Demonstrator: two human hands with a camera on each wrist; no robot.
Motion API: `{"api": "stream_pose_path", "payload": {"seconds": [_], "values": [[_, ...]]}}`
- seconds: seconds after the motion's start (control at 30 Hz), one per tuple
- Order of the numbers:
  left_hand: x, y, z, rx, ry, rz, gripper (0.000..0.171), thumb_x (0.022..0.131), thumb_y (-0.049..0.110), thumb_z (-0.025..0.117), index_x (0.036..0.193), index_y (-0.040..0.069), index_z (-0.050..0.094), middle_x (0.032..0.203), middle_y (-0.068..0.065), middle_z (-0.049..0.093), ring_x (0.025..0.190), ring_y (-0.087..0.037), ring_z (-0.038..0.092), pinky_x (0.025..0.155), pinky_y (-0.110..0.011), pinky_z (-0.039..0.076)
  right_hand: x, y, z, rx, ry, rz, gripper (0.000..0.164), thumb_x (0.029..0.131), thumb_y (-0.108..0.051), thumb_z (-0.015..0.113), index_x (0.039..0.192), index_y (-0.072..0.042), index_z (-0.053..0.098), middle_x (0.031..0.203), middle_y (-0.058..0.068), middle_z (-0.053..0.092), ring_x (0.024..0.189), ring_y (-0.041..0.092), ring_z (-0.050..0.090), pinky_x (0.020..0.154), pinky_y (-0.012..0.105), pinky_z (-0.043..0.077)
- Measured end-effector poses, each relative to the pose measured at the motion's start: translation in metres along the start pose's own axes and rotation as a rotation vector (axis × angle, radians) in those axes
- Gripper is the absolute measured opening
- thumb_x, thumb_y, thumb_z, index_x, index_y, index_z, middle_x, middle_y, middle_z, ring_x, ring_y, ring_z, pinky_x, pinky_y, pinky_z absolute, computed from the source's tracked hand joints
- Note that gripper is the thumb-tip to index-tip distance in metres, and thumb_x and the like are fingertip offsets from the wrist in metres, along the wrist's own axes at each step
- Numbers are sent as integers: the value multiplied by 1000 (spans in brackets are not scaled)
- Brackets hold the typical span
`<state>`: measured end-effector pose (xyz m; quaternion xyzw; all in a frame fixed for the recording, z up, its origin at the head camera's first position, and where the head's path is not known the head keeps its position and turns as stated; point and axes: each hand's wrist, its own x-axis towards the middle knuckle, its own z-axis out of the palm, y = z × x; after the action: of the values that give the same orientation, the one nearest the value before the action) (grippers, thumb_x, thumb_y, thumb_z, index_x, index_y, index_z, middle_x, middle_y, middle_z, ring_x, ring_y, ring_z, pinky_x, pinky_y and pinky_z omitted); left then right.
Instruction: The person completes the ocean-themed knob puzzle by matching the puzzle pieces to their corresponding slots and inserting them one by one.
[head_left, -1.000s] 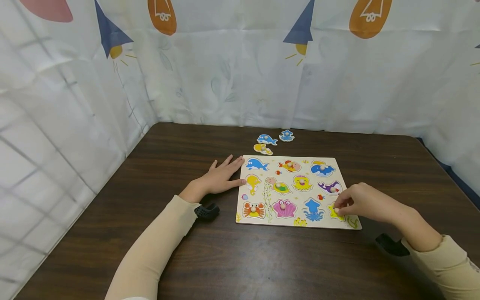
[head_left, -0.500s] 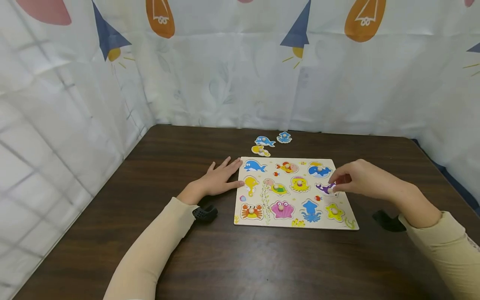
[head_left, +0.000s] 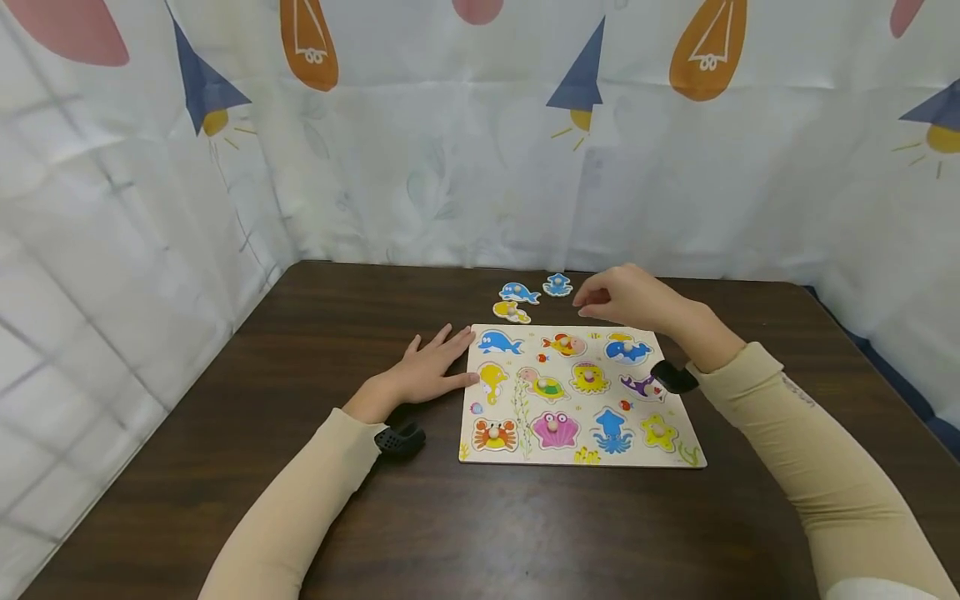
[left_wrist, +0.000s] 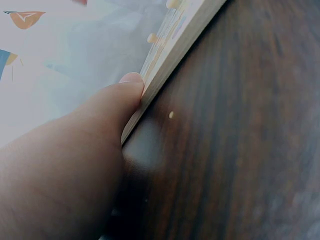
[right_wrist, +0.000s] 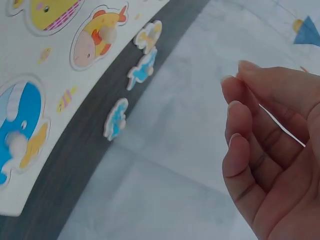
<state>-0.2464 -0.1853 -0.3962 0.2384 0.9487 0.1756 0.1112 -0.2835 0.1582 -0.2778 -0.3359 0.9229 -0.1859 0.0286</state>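
My left hand (head_left: pixel 423 372) lies with fingers spread at the left edge of a wooden peg puzzle board (head_left: pixel 645 460). In the left wrist view its thumb (left_wrist: pixel 112 102) rests at the board's edge. Above the table, just beyond the board's far edge, is my right hand (head_left: pixel 637 298), fingers bent and nothing between them. Left of it lies a loose blue squid piece (head_left: pixel 557 285) with a round knob. Farther left are a blue dolphin piece (head_left: pixel 520 292) and a yellow seahorse piece (head_left: pixel 512 312). The right wrist view shows thumb and index fingertips close together, apart from the pieces.
Several knobbed pieces sit in the board, among them a crab (head_left: pixel 495 434), a pink shell (head_left: pixel 555 430) and a yellow star (head_left: pixel 659 432). A patterned white curtain (head_left: pixel 375 183) hangs behind the dark wooden table (head_left: pixel 420 525).
My right hand has gone from the yellow star to the purple whale, then left and away past the board's far edge. The left hand stays at the board; the head view has tilted slightly.
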Motion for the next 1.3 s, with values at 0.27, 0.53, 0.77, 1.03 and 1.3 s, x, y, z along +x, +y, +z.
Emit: {"api": "stream_pose_path", "payload": {"seconds": [0.27, 0.53, 0.77, 1.03, 1.3], "values": [[0, -2, 0, 1, -3, 2, 85, 103, 59, 51, 167, 18, 13, 172, -2, 9, 157, -31, -1, 116, -69, -4, 48, 0, 27, 18, -9, 2, 12, 98, -8, 71, 105, -2, 78, 100, 8, 74, 93, 25, 67, 85, 43, 55], [1, -1, 0, 6, 3, 0, 85, 103, 59, 51, 167, 18, 14, 171, -2, 10, 157, -31, -1, 116, -69, -3, 85, -2, 50, 101, -56, 87, 17, 100, -9, 68, 113, -1, 77, 107, 12, 72, 97, 28, 64, 85, 42, 54], [-1, 0, 2, 7, 1, -5, 84, 103, 58, 51, 167, 18, 14, 171, -1, 11, 157, -30, 0, 116, -69, -3, 109, -8, 68, -2, -116, 122, 13, 99, -7, 68, 108, -4, 77, 106, 11, 71, 95, 26, 63, 86, 40, 53], [-1, -1, 3, 5, 11, -5, 83, 103, 58, 51, 167, 18, 15, 171, -2, 11, 157, -30, -1, 116, -69, -3, 124, -6, 81, -39, -143, 178, 14, 99, -5, 67, 110, -6, 77, 109, 12, 69, 98, 27, 63, 86, 39, 54], [0, -1, 3, 11, 8, -7, 84, 103, 58, 50, 167, 18, 15, 171, -1, 11, 157, -30, 0, 117, -69, -3, 127, -5, 86, -21, -157, 196, 16, 99, -10, 69, 111, -5, 78, 109, 11, 72, 96, 26, 66, 85, 39, 55]]}}
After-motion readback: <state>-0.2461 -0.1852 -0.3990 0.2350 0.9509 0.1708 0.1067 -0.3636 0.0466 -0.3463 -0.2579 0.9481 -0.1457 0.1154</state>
